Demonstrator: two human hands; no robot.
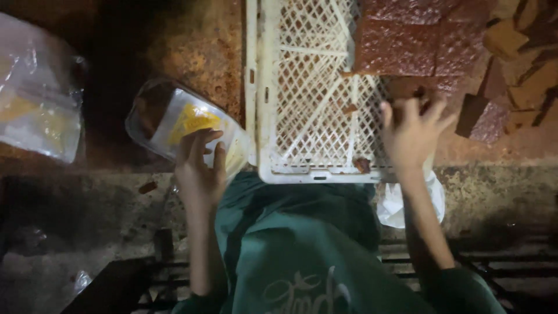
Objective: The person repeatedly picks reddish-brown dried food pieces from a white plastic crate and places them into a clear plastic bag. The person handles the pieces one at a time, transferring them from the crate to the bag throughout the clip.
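Clear plastic, shaped into a shallow rectangular container (177, 119) with a yellow label across its top, was held at its near end by the left hand (200, 168), whose fingers were curled over the edge and thumb pressed against the side. This container was seen tilted, partly resting on the rusty brown surface (200, 46) just left of a white lattice crate (308, 116), and a dark piece could be made out inside its far corner. The right hand (412, 136) was spread wide, fingers fanned apart, and was laid on a reddish-brown cake slab (407, 87) at the right part of the crate; whether the slab was actually gripped could not be told, since the fingertips were blurred. Larger reddish-brown slabs (418, 40) were packed edge to edge in the crate's far right corner, while small crumbs were scattered over the bare lattice. Beyond the crate's right side, loose cut blocks (511, 70) in brown and tan were heaped on the surface. A crumpled white bag (395, 203) was tucked under the right wrist, at the crate's near corner. Far to the left, a clear plastic bag with yellow contents (35, 99) was lying well apart from everything else. A green garment (290, 244) was visible below the crate, between the two forearms.
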